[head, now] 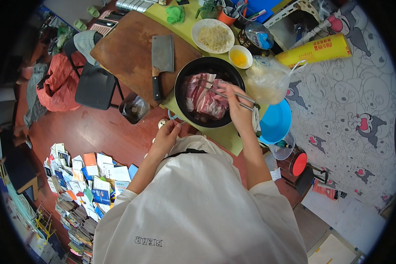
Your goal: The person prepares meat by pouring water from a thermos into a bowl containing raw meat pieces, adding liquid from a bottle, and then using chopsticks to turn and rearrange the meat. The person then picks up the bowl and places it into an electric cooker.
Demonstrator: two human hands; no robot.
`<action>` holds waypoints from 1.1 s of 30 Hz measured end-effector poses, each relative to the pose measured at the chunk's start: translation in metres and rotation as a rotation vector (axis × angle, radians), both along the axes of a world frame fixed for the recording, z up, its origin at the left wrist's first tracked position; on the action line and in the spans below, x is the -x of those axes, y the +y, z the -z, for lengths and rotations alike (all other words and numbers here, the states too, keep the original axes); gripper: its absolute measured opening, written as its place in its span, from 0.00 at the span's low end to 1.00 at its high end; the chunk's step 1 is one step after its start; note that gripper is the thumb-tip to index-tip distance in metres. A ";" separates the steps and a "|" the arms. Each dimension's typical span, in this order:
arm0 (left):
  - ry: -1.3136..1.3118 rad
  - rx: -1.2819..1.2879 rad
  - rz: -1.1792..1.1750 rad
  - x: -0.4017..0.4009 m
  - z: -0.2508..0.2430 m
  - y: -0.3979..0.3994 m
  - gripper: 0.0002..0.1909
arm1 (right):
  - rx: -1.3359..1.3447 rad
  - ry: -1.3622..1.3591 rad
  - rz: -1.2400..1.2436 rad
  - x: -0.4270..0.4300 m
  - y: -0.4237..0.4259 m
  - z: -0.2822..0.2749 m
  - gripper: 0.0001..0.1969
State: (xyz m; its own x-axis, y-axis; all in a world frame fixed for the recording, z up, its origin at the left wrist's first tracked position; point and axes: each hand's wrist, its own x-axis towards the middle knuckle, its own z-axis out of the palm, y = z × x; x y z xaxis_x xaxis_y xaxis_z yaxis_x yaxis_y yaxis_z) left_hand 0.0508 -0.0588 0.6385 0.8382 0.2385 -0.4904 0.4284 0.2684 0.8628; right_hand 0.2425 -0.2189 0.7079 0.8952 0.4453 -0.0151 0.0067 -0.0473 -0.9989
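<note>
A dark round pan point(208, 124) holds slabs of raw meat point(203, 94) with red flesh and pale fat. My right hand point(236, 102) grips a pair of metal chopsticks point(214, 88), their tips over the meat. Just outside the pan's near-left rim is my left hand point(166, 135), thumb and fingers drawn together. A thin bit shows at its fingertips, too small to make out. Left of the pan lies a cleaver point(163, 54) with a black handle, flat on a brown wooden cutting board point(128, 52).
Beyond the pan stand a plate of bean sprouts point(214, 35) and a bowl with egg yolks point(240, 57). A filled plastic bag point(267, 81), a yellow cling film box point(316, 49) and a blue basin point(275, 122) are at right. A bin point(135, 109) sits below the board.
</note>
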 end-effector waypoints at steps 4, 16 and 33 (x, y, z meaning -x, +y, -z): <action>-0.010 0.031 0.010 -0.001 -0.008 -0.003 0.10 | 0.056 -0.016 0.055 -0.013 0.006 0.029 0.13; 0.085 0.028 -0.049 0.014 -0.005 0.003 0.11 | 0.050 0.161 0.033 -0.028 -0.022 0.003 0.19; 0.082 0.006 -0.034 0.012 -0.006 -0.005 0.11 | 0.046 0.012 -0.035 -0.046 -0.015 0.011 0.17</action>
State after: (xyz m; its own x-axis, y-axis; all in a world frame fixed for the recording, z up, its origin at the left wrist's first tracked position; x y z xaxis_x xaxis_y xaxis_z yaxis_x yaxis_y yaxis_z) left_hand 0.0392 -0.0635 0.6441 0.7868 0.2628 -0.5585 0.4880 0.2892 0.8235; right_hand 0.2885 -0.2343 0.6974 0.8788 0.4749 -0.0470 -0.0028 -0.0933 -0.9956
